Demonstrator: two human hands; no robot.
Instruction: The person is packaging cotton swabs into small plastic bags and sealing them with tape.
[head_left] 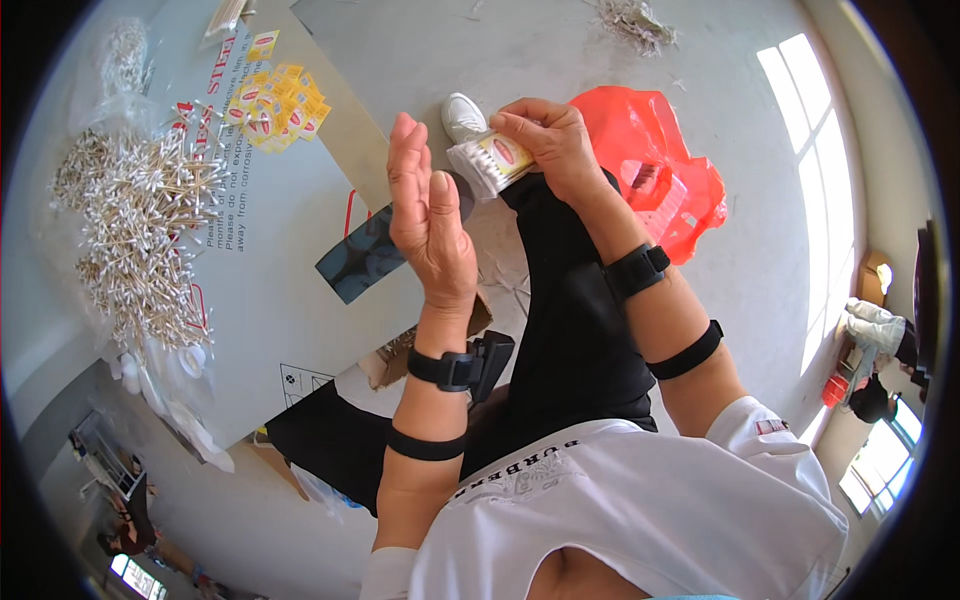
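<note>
Between the thumb and fingers of my right hand (560, 145) is a small clear pack of cotton swabs (493, 166) with a yellow and white label. The white swab tips show at the pack's end facing my left hand. My left hand (432, 225) is raised just left of the pack, fingers stretched out and together, holding nothing. Left of it, on the table (270, 320), lies a large heap of loose cotton swabs (145, 210). A pile of small yellow and white printed cards (280, 108) is at the table's far part.
A dark, glossy flat strip (362, 255) lies at the table's right edge beside my left wrist. Beyond my right forearm a red plastic bag (640, 120) rests on the floor. A cardboard box (392, 362) is partly hidden by my left forearm. Scraps (637, 25) lie on the far floor.
</note>
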